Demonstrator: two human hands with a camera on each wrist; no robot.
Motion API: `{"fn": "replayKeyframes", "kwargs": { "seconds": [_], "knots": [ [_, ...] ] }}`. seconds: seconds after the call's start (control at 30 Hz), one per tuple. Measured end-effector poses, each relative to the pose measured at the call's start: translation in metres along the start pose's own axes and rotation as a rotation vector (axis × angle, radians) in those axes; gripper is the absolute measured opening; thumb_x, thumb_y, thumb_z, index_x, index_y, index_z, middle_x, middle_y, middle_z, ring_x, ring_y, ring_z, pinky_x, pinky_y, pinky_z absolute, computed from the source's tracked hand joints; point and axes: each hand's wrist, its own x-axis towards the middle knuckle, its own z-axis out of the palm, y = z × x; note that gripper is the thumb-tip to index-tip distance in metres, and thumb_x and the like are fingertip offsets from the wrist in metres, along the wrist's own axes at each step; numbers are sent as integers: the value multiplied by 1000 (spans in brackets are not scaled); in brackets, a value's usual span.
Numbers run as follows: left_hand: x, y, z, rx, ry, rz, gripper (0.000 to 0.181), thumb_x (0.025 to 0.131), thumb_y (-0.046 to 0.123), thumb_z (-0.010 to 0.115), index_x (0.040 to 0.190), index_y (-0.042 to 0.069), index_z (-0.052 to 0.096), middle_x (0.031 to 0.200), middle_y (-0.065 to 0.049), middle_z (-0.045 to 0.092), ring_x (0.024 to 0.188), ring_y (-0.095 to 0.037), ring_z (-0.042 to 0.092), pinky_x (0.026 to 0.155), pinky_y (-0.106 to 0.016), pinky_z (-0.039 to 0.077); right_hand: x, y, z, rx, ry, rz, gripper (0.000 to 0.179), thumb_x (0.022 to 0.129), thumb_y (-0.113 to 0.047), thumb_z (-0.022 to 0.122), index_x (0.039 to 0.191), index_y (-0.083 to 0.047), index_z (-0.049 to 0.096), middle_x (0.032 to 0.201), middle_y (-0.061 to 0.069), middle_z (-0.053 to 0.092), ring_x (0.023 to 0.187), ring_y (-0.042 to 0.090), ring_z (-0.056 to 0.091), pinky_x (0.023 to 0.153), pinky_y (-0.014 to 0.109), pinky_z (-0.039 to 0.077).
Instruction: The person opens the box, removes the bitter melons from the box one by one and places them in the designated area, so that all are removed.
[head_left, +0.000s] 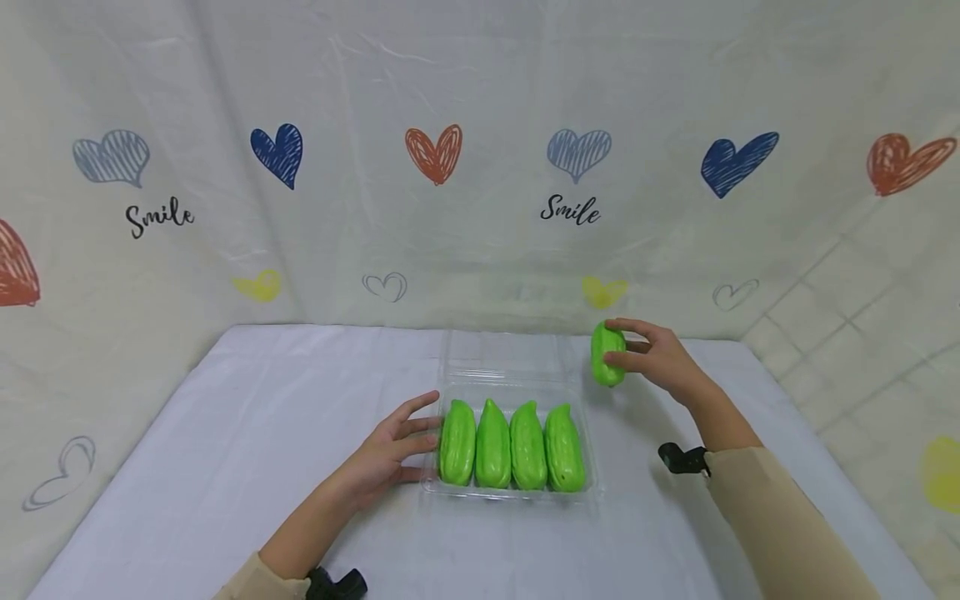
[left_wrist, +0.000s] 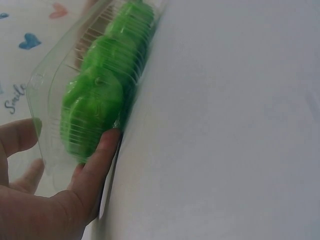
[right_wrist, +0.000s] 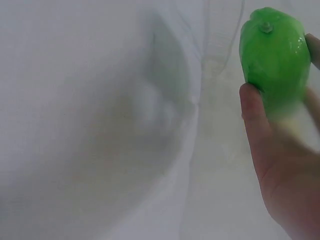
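Observation:
A clear plastic box [head_left: 510, 493] with its lid [head_left: 506, 358] folded back lies on the white table. Several bright green ridged gourds [head_left: 492, 446] stand side by side in it, narrow tips toward the back. My left hand [head_left: 386, 454] is at the box's left side, fingers spread and fairly straight; in the left wrist view, the thumb [left_wrist: 102, 155] rests along the box wall. Above the table, to the right of the lid, my right hand [head_left: 660, 362] pinches another green gourd [head_left: 606, 354] between thumb and fingers. The right wrist view shows one end of this gourd [right_wrist: 275, 55].
A white cloth covers the table [head_left: 300, 400]. Behind it hangs a pale curtain [head_left: 480, 233] printed with hearts and "Smile". Both wrists carry a small black device, such as the right one [head_left: 682, 458].

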Motion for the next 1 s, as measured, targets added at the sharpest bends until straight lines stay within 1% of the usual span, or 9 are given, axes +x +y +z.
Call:
{"fn": "replayKeyframes", "kwargs": {
  "seconds": [0.13, 0.27, 0.37, 0.43, 0.57, 0.63, 0.87, 1.0],
  "knots": [
    [-1, 0, -1, 2, 2, 3, 69, 97, 19, 64, 156, 27, 29, 154, -20, 36, 129, -34, 51, 88, -49, 57, 7, 5, 0, 20, -23, 7, 70, 89, -40, 75, 149, -18, 46, 158, 11, 33, 142, 38, 39, 105, 53, 44],
    [-2, 0, -2, -8, -3, 5, 69, 98, 18, 63, 157, 26, 28, 154, -20, 36, 129, -33, 51, 88, -48, 57, 12, 8, 2, 60, -46, 13, 70, 90, -36, 75, 149, -15, 45, 159, 12, 33, 143, 38, 37, 98, 40, 49],
    [-1, -1, -3, -17, -9, 8, 69, 98, 16, 62, 157, 25, 27, 155, -20, 35, 129, -33, 51, 88, -48, 57, 14, 8, 3, 75, -63, 18, 71, 89, -33, 76, 150, -13, 45, 159, 14, 33, 143, 39, 36, 94, 34, 52],
    [-1, -2, -4, -20, -10, 6, 70, 98, 16, 63, 157, 26, 28, 155, -19, 35, 129, -33, 50, 87, -48, 57, 15, 9, 4, 71, -72, 21, 71, 89, -32, 76, 150, -12, 45, 159, 15, 32, 144, 40, 36, 94, 36, 52],
    [1, -3, -4, -18, -8, 7, 69, 97, 19, 64, 156, 27, 30, 155, -18, 36, 130, -33, 50, 87, -47, 57, 17, 12, 6, 36, -90, 25, 70, 90, -31, 75, 150, -12, 44, 161, 15, 30, 144, 42, 34, 99, 44, 49],
    [2, -4, -4, -18, -9, 5, 69, 97, 19, 64, 156, 28, 30, 155, -18, 37, 130, -33, 50, 87, -47, 57, 18, 15, 7, 22, -98, 32, 70, 91, -30, 74, 151, -12, 43, 161, 15, 29, 143, 42, 34, 100, 46, 48],
    [4, -5, -4, -27, -12, 4, 68, 97, 17, 64, 155, 29, 31, 154, -16, 38, 130, -33, 50, 87, -48, 57, 25, 27, 9, 8, -115, 51, 70, 91, -28, 75, 151, -11, 43, 160, 19, 29, 142, 44, 36, 94, 40, 52],
    [4, -5, -4, -26, -11, 5, 68, 98, 16, 63, 156, 29, 31, 154, -16, 38, 130, -33, 50, 88, -47, 57, 27, 29, 10, -3, -118, 58, 68, 92, -28, 73, 150, -11, 43, 160, 20, 28, 142, 45, 35, 91, 38, 54]
  ]
}}
